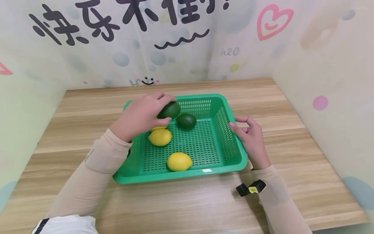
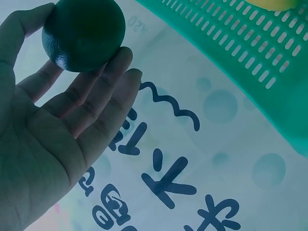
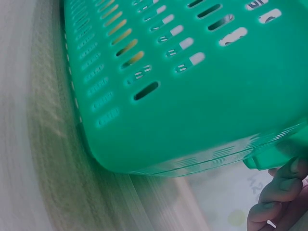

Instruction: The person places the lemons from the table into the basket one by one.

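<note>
On the left of the head view, the left hand [image 1: 140, 115] is seen over the far-left corner of the green basket [image 1: 233, 130], its fingers curled over a dark green lime [image 1: 168, 110] that is held above the basket floor. The palm side is shown only by the left wrist view: there the left hand [image 2: 53, 125] is seen from below, with the lime [image 2: 83, 32] pinched between the thumb and the fingertips [image 2: 126, 54], and a slotted wall of the basket [image 2: 260, 62] at upper right. The lime's long axis lies roughly left to right in the head view, slightly raised at the right end.

Inside the basket, a second dark lime [image 1: 186, 121] lies just right of the held one. A yellow lemon [image 1: 160, 137] rests below the hand, with another yellow fruit partly hidden behind it, and a further lemon [image 1: 179, 161] lies near the front wall.

At the right, the right hand [image 1: 252, 139] rests on the surface [image 1: 292, 156] against the basket's right rim, fingers loosely bent and grasping nothing. In the right wrist view the basket's outer wall [image 3: 192, 96] fills the frame, with only the fingertips [image 3: 281, 187] showing under the rim.
</note>
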`<control>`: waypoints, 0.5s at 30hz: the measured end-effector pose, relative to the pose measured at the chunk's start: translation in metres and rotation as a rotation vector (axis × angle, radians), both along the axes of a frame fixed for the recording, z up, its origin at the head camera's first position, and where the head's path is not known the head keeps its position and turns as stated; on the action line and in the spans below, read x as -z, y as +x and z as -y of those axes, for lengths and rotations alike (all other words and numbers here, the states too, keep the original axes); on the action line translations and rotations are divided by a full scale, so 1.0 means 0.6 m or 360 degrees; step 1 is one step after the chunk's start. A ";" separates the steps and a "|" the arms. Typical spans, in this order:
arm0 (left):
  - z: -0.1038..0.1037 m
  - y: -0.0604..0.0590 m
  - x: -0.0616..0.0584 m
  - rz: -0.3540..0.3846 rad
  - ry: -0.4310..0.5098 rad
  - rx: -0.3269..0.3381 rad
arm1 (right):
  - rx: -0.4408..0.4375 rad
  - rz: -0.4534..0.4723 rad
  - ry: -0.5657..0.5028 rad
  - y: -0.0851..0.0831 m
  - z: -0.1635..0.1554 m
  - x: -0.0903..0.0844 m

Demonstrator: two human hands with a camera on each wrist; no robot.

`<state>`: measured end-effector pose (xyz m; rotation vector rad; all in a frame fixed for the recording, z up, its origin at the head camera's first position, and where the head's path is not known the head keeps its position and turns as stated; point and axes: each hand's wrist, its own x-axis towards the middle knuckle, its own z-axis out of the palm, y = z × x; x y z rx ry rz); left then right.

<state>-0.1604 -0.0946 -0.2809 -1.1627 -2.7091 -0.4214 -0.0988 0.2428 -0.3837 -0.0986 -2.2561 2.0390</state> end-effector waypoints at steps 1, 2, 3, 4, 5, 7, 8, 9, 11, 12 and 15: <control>-0.001 0.000 0.000 0.0007 0.0003 -0.0001 | 0.0000 0.0002 0.0004 0.000 0.001 0.000; -0.001 0.000 0.000 0.0014 0.0007 -0.0001 | 0.0001 0.0001 0.0009 0.000 0.001 -0.001; -0.002 0.001 -0.001 0.0017 0.0007 -0.0002 | 0.0003 0.0001 0.0014 0.000 0.001 -0.001; -0.003 0.001 -0.002 0.0017 0.0008 -0.0001 | 0.0003 0.0002 0.0014 0.000 0.002 -0.002; -0.004 0.001 -0.002 0.0013 0.0007 0.0002 | 0.0004 0.0004 0.0014 0.000 0.002 -0.002; -0.005 0.001 -0.003 0.0003 0.0007 0.0012 | 0.0004 0.0010 0.0007 0.000 0.002 -0.003; -0.006 0.001 -0.004 -0.0005 0.0005 0.0016 | 0.0005 0.0012 0.0006 0.000 0.002 -0.003; -0.007 0.000 -0.004 -0.0009 0.0002 0.0020 | 0.0004 0.0014 0.0003 0.001 0.002 -0.004; -0.010 0.000 -0.005 -0.0015 -0.0005 0.0031 | 0.0003 0.0014 0.0001 0.001 0.002 -0.004; -0.011 0.000 -0.006 -0.0011 -0.0007 0.0033 | 0.0002 0.0013 0.0001 0.001 0.002 -0.004; -0.016 0.001 -0.007 0.0012 -0.0012 0.0044 | 0.0004 0.0006 0.0001 0.000 0.002 -0.005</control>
